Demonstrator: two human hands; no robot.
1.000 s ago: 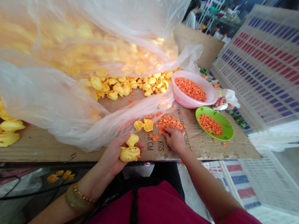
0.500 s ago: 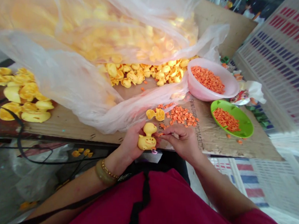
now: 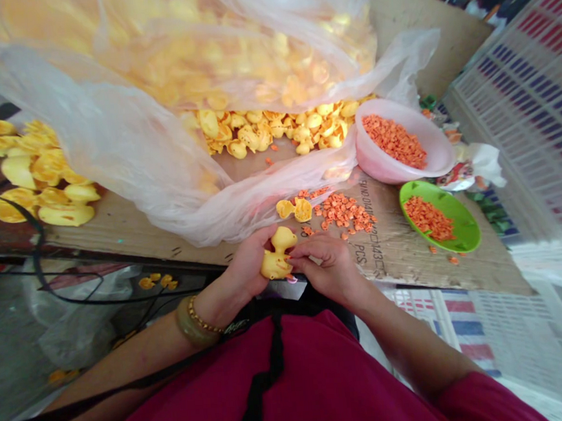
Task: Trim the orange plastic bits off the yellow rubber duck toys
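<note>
My left hand [image 3: 249, 261] is closed round a yellow plastic toy duck [image 3: 275, 264], its head pointing away from me. Pinched fingertips of my right hand [image 3: 328, 266] press against the duck's right side. The small orange piece they hold is mostly hidden between fingers and duck. At the duck's lower end a bit of pink and orange shows. Just beyond my hands lies an opened yellow half-shell pair [image 3: 302, 210], beside a scatter of loose orange pieces [image 3: 344, 212] on the cardboard [image 3: 386, 247].
A big clear plastic bag [image 3: 174, 209] of yellow duck parts [image 3: 248, 135] spreads across the back. To the right stand a pink bowl [image 3: 444, 152] and a green dish [image 3: 467, 225], both with orange pieces. More yellow shells [image 3: 67, 214] lie left; white crates [image 3: 531, 113] stand far right.
My right hand has moved left, bringing the orange piece from beside the duck up against it. The duck stays in my left hand, turned slightly. The whole view has shifted a little.
</note>
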